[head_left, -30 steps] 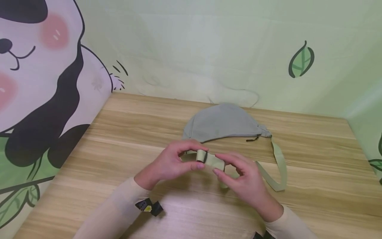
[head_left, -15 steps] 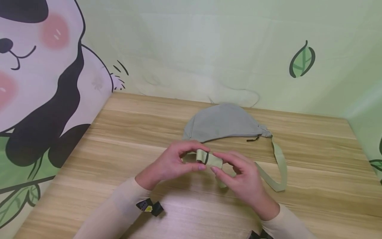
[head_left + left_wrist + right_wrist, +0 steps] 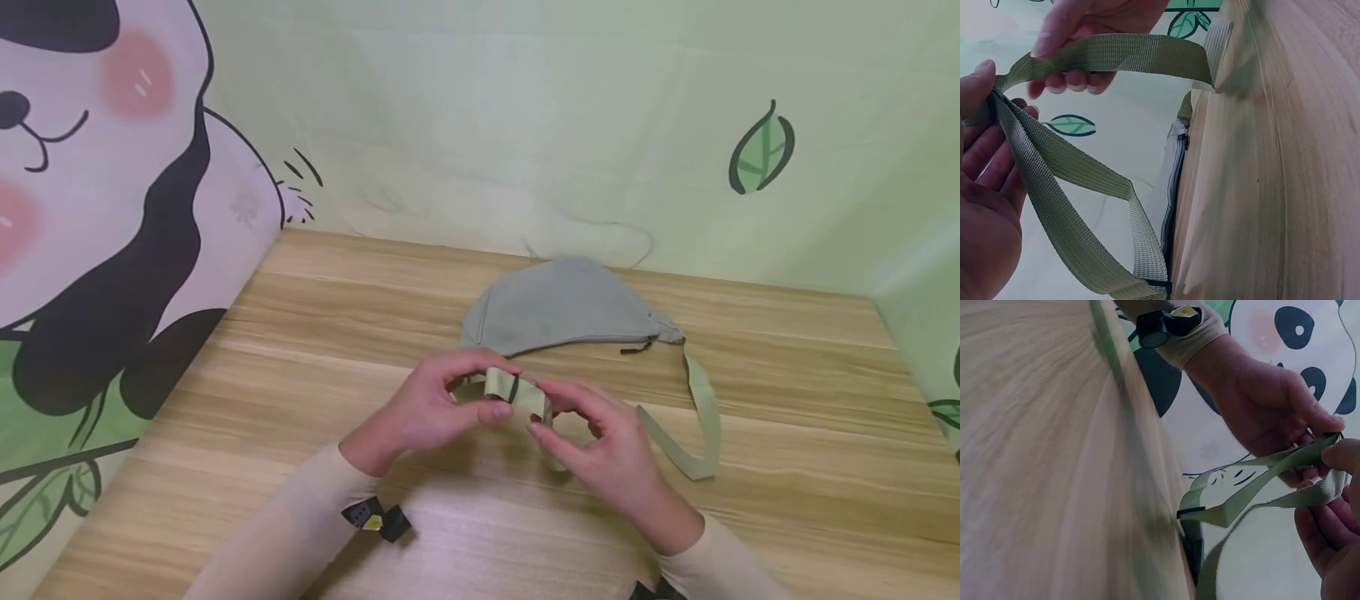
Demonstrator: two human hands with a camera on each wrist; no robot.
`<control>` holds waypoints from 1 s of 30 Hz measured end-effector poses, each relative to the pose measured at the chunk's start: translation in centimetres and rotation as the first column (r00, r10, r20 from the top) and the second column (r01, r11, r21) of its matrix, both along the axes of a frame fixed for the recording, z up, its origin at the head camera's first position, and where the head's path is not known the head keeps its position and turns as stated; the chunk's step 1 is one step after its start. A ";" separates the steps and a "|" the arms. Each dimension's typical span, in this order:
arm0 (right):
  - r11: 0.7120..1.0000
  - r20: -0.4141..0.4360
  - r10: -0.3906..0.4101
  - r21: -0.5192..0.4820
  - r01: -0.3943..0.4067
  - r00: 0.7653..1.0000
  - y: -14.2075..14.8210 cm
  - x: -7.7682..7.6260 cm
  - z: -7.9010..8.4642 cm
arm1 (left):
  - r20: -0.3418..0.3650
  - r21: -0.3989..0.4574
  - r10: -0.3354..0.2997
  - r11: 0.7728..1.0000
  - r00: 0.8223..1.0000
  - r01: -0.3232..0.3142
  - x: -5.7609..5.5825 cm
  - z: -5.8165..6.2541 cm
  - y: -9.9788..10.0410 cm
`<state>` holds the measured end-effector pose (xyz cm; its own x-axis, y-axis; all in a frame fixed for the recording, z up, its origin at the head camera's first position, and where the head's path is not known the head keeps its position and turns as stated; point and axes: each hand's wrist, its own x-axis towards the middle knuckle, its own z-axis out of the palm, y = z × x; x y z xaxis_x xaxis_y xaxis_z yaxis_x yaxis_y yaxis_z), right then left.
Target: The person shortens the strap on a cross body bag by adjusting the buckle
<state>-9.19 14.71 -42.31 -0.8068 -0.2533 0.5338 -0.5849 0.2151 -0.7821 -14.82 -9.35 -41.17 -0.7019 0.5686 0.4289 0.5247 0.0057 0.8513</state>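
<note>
A grey waist bag (image 3: pixel 570 304) lies on the wooden table, its pale green webbing strap (image 3: pixel 708 417) trailing off the right end. Raised in front of it, my left hand (image 3: pixel 435 400) pinches a folded loop of the strap beside a dark slider (image 3: pixel 513 387). My right hand (image 3: pixel 615 437) holds the strap a little to the right, between thumb and fingers. Strap lengths (image 3: pixel 1069 231) hang in loops below the left hand in the left wrist view. From the right wrist view, both hands sit close together on the webbing (image 3: pixel 1297 462). The bag's left end is partly hidden behind my left hand.
A black zipper pull (image 3: pixel 636 349) sticks out at the bag's front edge. Wood-grain table (image 3: pixel 810 433) surrounds the bag. Behind stands a pale green printed backdrop (image 3: pixel 450 125) with a panda figure on the left. A second black slider (image 3: pixel 1192 513) shows on the strap.
The folded loop and slider have shifted slightly left and up, and the strap piece at my right fingertips has tilted. Both hands keep their hold; the bag has stayed put.
</note>
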 end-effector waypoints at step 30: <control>0.991 -0.012 0.037 -0.130 -0.038 0.999 0.2 0.4 0.3 | 0.069 0.014 -0.021 1.000 0.997 0.020 0.4 0.3 0.6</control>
<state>-8.77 14.88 -42.05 -0.7928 -0.2115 0.5717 -0.5982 0.0895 -0.7964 -14.46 -8.80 -40.85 -0.7184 0.5780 0.3871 0.4645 -0.0157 0.8854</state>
